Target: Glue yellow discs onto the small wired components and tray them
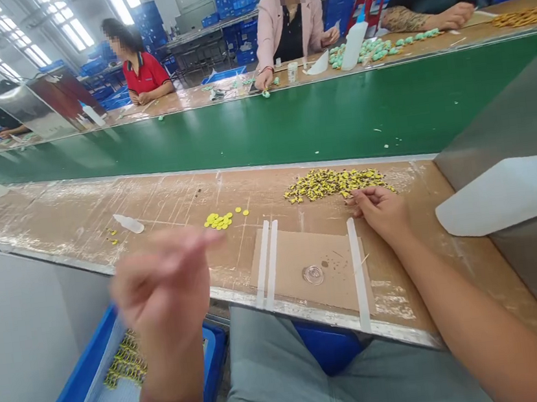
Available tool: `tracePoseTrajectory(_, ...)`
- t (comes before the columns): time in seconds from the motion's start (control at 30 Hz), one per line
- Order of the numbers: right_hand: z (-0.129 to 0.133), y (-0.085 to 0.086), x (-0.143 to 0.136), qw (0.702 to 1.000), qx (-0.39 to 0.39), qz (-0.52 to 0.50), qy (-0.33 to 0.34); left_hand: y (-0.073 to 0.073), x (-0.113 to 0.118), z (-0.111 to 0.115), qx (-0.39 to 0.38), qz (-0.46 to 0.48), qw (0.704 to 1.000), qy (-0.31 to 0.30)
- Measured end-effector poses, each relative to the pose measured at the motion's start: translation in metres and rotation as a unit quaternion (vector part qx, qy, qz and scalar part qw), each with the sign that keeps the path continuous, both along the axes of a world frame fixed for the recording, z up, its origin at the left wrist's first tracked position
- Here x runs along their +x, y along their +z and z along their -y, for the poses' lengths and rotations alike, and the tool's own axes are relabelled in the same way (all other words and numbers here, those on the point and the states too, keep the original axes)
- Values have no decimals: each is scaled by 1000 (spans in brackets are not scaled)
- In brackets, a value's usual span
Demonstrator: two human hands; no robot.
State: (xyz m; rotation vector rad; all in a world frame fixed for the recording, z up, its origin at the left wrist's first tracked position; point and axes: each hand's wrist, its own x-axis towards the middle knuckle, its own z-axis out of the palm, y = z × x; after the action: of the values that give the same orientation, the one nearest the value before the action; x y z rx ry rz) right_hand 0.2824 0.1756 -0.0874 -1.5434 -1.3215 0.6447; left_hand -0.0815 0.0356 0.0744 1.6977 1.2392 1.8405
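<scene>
My right hand reaches to the near edge of a pile of small yellow and dark pieces, its fingertips pinched together; what they hold is too small to make out. My left hand, smeared by motion, is raised at the bench's front edge, in front of a cluster of yellow discs. Whether it holds anything is unclear. Between the hands lies a cardboard sheet fixed with white tape strips, with a small clear round dish on it.
A large white bottle lies at the right by a metal panel. A small dropper bottle lies left. Beyond the bench runs a green belt, with people across it. A blue crate stands below left.
</scene>
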Motion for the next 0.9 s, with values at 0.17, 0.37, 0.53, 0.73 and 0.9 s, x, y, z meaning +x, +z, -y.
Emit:
tracePoseTrajectory(0.17,-5,-3,0,998,-9,-62,4,-76,-42,-116,-111,-252,959,68)
tracePoseTrajectory(0.37,-6,-4,2,999,6,-48,-26,-148,-64,-165,-165,-359,917,46)
tracePoseTrajectory(0.53,-7,-5,3,999,38,-15,-25,-153,-47,-161,-159,-405,900,-3)
tracePoseTrajectory(0.73,-6,-7,4,1000,26,6,-10,-158,-33,-162,-136,-401,904,-52)
tracePoseTrajectory(0.9,-3,-6,2,1000,24,0,-13,-156,-28,-159,-130,-371,916,-79)
